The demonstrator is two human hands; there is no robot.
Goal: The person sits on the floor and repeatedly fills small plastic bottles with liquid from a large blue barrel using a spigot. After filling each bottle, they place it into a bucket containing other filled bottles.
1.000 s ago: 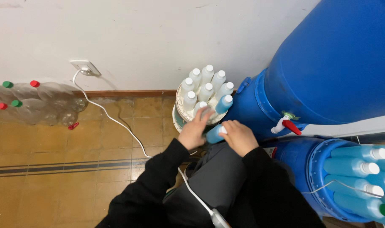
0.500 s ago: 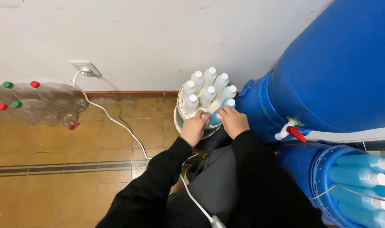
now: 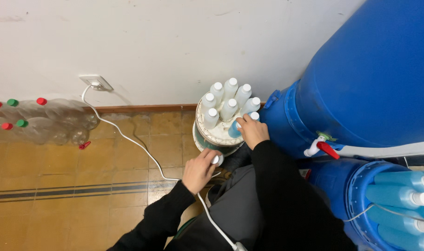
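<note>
Seven white-capped bottles (image 3: 228,108) stand on a round white stand (image 3: 216,135), head view. The right hand (image 3: 253,131) wraps a blue-filled bottle (image 3: 236,128) at the stand's 3 o'clock edge; the left hand (image 3: 199,169) pinches a white cap (image 3: 216,160) at 6 o'clock. The filled bottle looks smooth and weighty; best held around its body.

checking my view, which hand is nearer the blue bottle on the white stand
Right. The right hand grips the blue bottle; the left hand is lower, off the white stand.

Small white-capped bottles (image 3: 228,108) stand clustered on a round stand by the wall; clear empty bottles (image 3: 40,122) (red and green caps) lie left; no labels, signs or screens visible.
</note>
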